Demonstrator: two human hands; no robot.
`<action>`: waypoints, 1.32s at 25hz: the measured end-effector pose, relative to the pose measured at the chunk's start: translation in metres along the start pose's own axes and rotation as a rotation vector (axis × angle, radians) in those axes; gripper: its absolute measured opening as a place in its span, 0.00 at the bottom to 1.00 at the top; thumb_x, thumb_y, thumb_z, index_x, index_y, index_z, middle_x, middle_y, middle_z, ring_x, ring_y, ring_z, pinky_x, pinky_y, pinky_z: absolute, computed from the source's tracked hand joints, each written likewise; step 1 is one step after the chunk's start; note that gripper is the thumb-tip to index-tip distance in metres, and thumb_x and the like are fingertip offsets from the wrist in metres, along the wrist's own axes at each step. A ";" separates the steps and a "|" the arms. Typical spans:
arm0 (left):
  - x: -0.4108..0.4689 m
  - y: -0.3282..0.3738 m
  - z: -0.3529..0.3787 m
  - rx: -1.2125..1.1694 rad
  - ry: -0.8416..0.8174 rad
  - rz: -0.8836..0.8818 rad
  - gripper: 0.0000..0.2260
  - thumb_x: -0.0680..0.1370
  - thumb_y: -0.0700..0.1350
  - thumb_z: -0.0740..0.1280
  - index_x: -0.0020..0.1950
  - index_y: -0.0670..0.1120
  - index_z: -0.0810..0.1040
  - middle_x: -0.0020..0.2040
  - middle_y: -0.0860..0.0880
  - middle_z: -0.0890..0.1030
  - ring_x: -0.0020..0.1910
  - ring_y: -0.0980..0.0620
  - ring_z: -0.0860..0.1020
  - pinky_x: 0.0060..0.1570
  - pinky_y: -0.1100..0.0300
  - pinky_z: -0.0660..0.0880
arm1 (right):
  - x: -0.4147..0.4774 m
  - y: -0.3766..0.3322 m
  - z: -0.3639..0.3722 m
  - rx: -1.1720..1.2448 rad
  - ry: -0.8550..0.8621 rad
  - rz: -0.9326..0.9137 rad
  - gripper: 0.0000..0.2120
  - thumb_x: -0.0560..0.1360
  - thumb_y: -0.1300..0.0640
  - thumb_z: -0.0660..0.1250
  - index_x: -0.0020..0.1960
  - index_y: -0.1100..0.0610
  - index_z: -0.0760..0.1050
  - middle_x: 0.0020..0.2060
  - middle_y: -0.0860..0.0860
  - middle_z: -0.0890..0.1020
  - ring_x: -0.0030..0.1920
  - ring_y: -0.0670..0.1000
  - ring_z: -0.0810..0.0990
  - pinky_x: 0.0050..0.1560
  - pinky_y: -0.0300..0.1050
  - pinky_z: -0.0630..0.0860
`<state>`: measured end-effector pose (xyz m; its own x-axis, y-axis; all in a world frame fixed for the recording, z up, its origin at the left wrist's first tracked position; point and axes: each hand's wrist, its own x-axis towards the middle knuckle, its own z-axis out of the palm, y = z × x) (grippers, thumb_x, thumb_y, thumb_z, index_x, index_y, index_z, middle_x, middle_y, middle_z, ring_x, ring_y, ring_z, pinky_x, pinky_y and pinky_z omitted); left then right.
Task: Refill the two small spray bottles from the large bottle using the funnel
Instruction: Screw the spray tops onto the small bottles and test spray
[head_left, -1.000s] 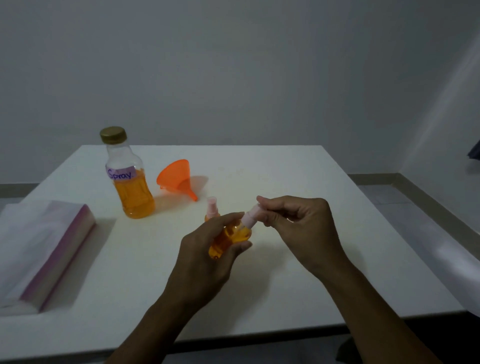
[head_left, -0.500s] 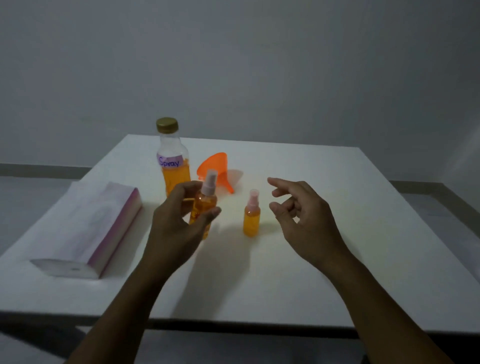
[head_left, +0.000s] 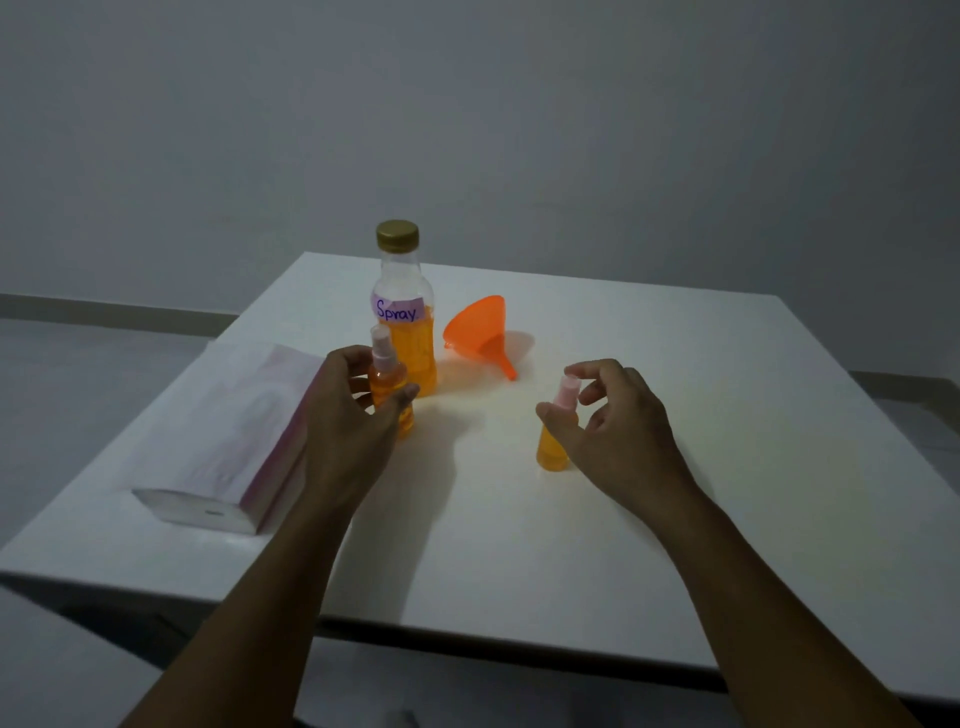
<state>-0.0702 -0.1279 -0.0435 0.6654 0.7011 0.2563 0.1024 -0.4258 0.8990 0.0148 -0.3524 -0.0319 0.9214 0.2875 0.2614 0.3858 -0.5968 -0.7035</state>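
Observation:
On the white table (head_left: 675, 415) my left hand (head_left: 348, 421) grips a small spray bottle (head_left: 390, 387) of orange liquid with a pink spray top, upright, just in front of the large bottle (head_left: 410, 338). The large bottle bears a "Spray" label and a gold cap, and is about half full of orange liquid. The orange funnel (head_left: 480, 330) lies on its side to its right. A second small spray bottle (head_left: 551, 447) stands on the table. My right hand (head_left: 623, 431) curls around its pink top, thumb across the neck and forefinger at the cap.
A soft pack of tissues (head_left: 234, 431) in pink-edged wrap lies at the table's left side, close to my left hand. The table's near edge (head_left: 467, 631) runs below my forearms. A bare grey wall stands behind.
My left hand has carried its small bottle left, in front of the large bottle. My right hand, open and apart half a second ago, has come down around the other small bottle's top.

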 end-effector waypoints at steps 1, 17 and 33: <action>0.001 -0.001 0.000 -0.007 0.001 -0.001 0.23 0.72 0.50 0.74 0.63 0.50 0.69 0.56 0.56 0.72 0.50 0.56 0.74 0.36 0.75 0.66 | 0.000 0.000 0.000 0.010 0.004 -0.019 0.17 0.73 0.45 0.74 0.57 0.50 0.76 0.51 0.48 0.79 0.45 0.49 0.78 0.39 0.38 0.73; -0.079 0.041 0.060 0.091 -0.531 0.528 0.28 0.71 0.59 0.71 0.68 0.61 0.64 0.63 0.69 0.68 0.61 0.69 0.68 0.55 0.77 0.65 | -0.023 0.002 -0.046 0.158 0.089 -0.045 0.12 0.71 0.47 0.77 0.50 0.51 0.82 0.42 0.44 0.86 0.42 0.43 0.85 0.44 0.41 0.84; -0.081 0.053 0.112 0.066 -0.429 0.657 0.21 0.73 0.53 0.71 0.64 0.52 0.74 0.55 0.55 0.82 0.48 0.56 0.80 0.48 0.59 0.79 | -0.022 0.029 -0.089 0.460 0.091 0.025 0.05 0.77 0.54 0.71 0.50 0.52 0.85 0.42 0.44 0.88 0.47 0.47 0.86 0.51 0.46 0.84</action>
<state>-0.0357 -0.2710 -0.0563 0.8309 0.0180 0.5561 -0.3757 -0.7190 0.5846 0.0098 -0.4427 0.0006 0.9384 0.1979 0.2834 0.3220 -0.2024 -0.9249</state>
